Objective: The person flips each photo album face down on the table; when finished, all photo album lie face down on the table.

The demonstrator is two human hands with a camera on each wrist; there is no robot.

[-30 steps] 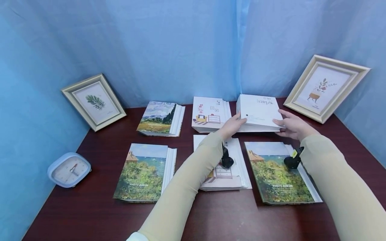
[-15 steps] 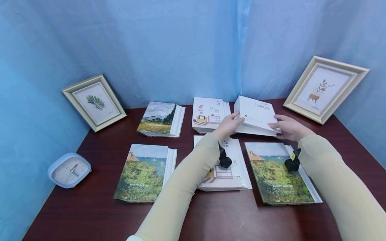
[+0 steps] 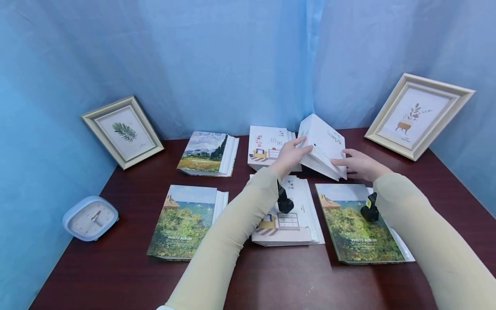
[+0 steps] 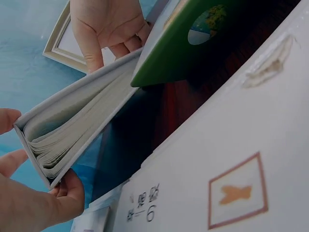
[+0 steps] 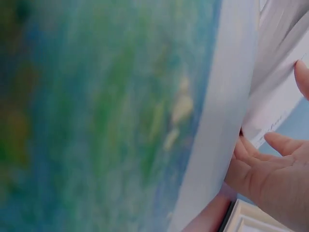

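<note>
Hands [image 3: 287,157] [image 3: 360,165] gripping book [image 3: 327,140], nearby cover [image 3: 358,221]: "PHOTO ALBUM"

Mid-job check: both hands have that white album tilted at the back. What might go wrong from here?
The white hardcover album with dark lettering is tilted, held between the left hand and the right hand; it might slip.
Its lower corner is close to the rectangular green garden-picture photo album, so it could scrape that cover.
The back white album with a yellow armchair drawing lies close beside it and might get nudged.
</note>
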